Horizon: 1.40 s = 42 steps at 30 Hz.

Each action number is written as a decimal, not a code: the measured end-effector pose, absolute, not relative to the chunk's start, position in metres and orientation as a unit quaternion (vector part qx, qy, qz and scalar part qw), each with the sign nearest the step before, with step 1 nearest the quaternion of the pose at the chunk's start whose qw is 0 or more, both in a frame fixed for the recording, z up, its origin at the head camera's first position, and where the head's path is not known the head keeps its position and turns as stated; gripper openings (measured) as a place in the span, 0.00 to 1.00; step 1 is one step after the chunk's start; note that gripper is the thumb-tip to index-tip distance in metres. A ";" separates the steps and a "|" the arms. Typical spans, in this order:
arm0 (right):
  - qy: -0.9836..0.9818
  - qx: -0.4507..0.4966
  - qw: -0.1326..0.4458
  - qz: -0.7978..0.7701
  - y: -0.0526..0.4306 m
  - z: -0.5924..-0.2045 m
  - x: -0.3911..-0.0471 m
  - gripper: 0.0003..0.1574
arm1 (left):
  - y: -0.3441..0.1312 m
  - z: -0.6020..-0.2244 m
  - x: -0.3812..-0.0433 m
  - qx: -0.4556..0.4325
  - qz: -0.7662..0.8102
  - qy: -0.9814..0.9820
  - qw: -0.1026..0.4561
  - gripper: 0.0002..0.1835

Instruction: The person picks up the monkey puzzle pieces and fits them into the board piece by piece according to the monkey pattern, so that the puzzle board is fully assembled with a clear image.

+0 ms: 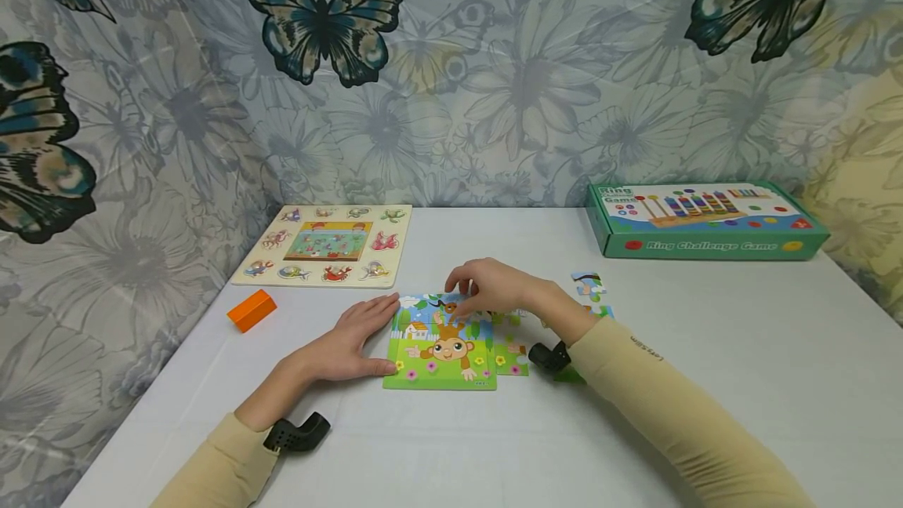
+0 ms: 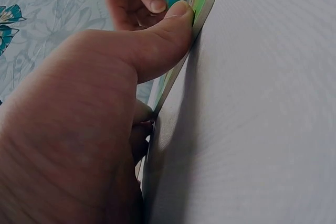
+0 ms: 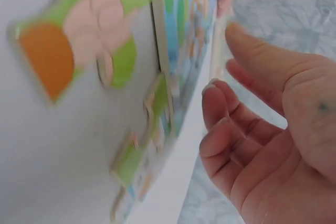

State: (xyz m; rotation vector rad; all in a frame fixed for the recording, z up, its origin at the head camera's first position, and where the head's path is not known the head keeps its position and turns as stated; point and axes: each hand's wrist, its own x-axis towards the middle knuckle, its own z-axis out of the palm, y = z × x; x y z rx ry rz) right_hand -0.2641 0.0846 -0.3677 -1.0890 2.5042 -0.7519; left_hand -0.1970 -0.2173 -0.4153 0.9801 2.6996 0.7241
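Note:
A jigsaw board (image 1: 440,371) with a cartoon monkey on green grass lies on the white table in the head view. My left hand (image 1: 356,339) rests at its left side, thumb and fingers spread along the edge. The left wrist view shows that thumb (image 2: 163,40) against the board's edge. Over the board's upper right part is my right hand (image 1: 497,286), fingers loosely bent, and the right wrist view shows nothing between thumb and fingertips. Loose jigsaw pieces (image 1: 513,359) lie just right of the board; one piece (image 3: 47,59) shows orange and a pink paw.
A wooden sea-animal puzzle board (image 1: 384,266) lies behind to the left, with an orange block (image 1: 252,310) in front of it. At the back right is a green ring game box (image 1: 712,246). Another jigsaw piece (image 1: 589,284) lies beyond the right wrist. Butterfly-patterned cloth (image 1: 437,124) hangs behind the table.

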 end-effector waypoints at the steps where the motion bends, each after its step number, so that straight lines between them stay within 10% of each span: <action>1: 0.873 -0.380 0.154 -0.266 0.087 -0.366 -0.264 0.21 | -0.217 -0.415 -0.197 0.330 0.243 0.908 0.089 0.54; 42: 0.925 -0.228 0.114 -0.283 0.255 -0.361 -0.273 0.26 | -0.217 -0.416 -0.197 0.328 0.245 0.908 0.092 0.55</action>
